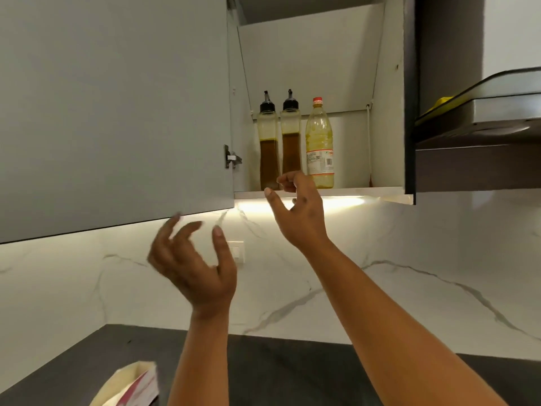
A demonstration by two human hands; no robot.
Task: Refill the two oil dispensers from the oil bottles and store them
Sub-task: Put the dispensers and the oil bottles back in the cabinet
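Two dispensers (268,148) (291,145): clear, black spouts, dark amber-brown oil. Oil bottle (320,148): pale yellow, orange-red cap, white-and-orange label. Cabinet door (114,112): grey-green. Backsplash (380,273): white, grey veining. Worktop (292,373): dark grey.

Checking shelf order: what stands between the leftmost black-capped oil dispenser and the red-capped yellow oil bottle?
The second black-capped oil dispenser stands between the leftmost dispenser and the yellow bottle, in the head view.
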